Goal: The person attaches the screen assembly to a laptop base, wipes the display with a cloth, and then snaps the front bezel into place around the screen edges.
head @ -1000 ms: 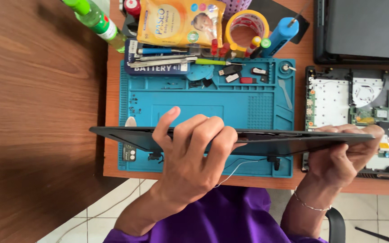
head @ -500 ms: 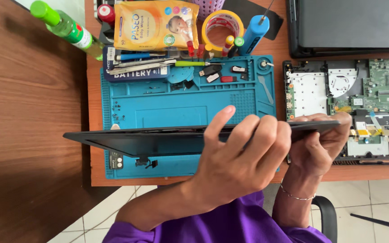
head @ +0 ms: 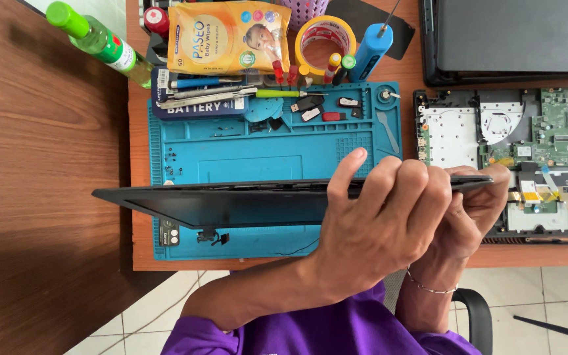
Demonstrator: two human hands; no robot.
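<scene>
While a thin, flat black laptop panel (head: 231, 204) is held edge-on above the ribbed blue silicone repair mat (head: 244, 151), both hands are clamped on its right end. The left hand (head: 382, 223) is curled over the rim, fingers (head: 353, 171) draped across the top; the right hand (head: 478, 204) is pinched on the same end just behind it — the two touching. Small screws and dark parts are kept in the mat's moulded compartments (head: 310, 108). To the right, an opened laptop base (head: 514, 144) is laid with green circuit board bared — a glossy orange wipes pack (head: 228, 36) lies beyond the mat.
</scene>
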